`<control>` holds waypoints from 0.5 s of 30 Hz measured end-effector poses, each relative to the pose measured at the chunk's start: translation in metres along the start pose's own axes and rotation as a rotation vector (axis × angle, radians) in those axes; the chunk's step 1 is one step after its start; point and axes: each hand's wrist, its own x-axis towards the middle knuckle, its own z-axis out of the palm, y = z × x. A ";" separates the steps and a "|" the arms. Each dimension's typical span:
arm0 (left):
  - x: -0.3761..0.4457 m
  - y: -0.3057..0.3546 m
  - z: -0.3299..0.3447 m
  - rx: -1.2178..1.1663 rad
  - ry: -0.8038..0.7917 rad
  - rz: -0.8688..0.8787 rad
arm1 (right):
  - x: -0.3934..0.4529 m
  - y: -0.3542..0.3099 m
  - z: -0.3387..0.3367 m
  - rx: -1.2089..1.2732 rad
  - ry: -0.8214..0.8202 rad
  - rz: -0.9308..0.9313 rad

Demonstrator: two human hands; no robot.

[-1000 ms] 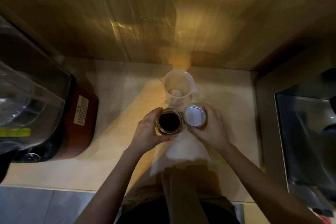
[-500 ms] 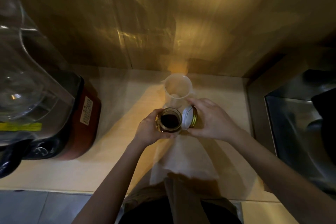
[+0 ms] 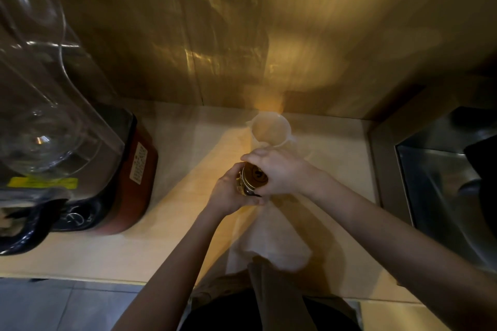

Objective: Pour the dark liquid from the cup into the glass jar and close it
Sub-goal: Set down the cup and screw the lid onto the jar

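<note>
Lid (image 3: 255, 175) has moved from beside the jar mouth onto glass jar (image 3: 243, 187); right hand (image 3: 279, 172) is clamped on it. Left hand (image 3: 231, 192) grips the jar on the tabletop (image 3: 188, 169). Cup (image 3: 271, 130) stands empty behind. Pouring complete; tightening appears to remain

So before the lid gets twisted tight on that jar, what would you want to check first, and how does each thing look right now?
1. Jar steadied: ok. The left hand wraps the glass jar from the side.
2. Lid over the mouth: ok. The right hand holds the lid on top of the jar.
3. Lid sitting level on the threads: cannot tell; fingers hide the rim.
4. Pouring finished: ok. The white cup stands upright behind the hands, apparently empty.
5. Drips on the jar rim: cannot tell.
6. Surface protected: ok. The jar is over a white paper towel on the counter.
</note>
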 end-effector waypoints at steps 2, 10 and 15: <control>-0.001 0.000 0.000 -0.010 -0.002 0.003 | 0.003 -0.002 0.000 -0.009 -0.019 0.006; 0.000 -0.004 0.001 -0.013 0.008 0.020 | 0.005 -0.015 -0.001 -0.094 0.020 0.143; 0.001 -0.005 0.002 -0.020 0.009 0.020 | 0.004 -0.020 0.001 -0.070 0.083 0.271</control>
